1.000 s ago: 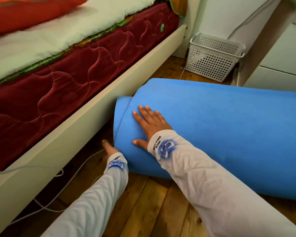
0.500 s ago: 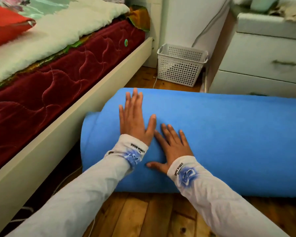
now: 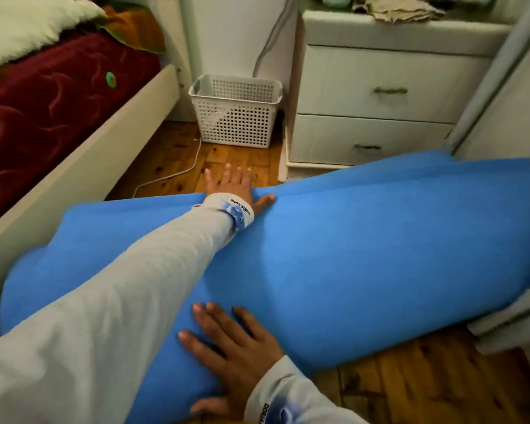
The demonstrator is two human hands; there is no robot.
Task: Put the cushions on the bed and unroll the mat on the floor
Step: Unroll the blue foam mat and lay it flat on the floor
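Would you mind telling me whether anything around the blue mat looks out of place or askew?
A white cable trails loose across the wooden floor directly ahead of the rolled blue mat. A crumpled cloth lies bunched on the drawer unit.

A rolled mat (image 3: 364,255) lies across the floor (image 3: 435,381) in the foreground, its left end against the bed (image 3: 83,166), which runs along the left side. The left hand (image 3: 233,186) reaches over the roll's far edge, palm down, fingers spread above the bare floor beyond it. The right hand (image 3: 230,353) lies flat on the near side of the roll, low in the frame. Behind the mat, a basket (image 3: 236,114) stands on the floor between the foot of the bed and a drawer unit (image 3: 377,99) to the right. A cable (image 3: 172,175) trails across the floor before the basket. Cloth (image 3: 401,9) lies atop the drawers.
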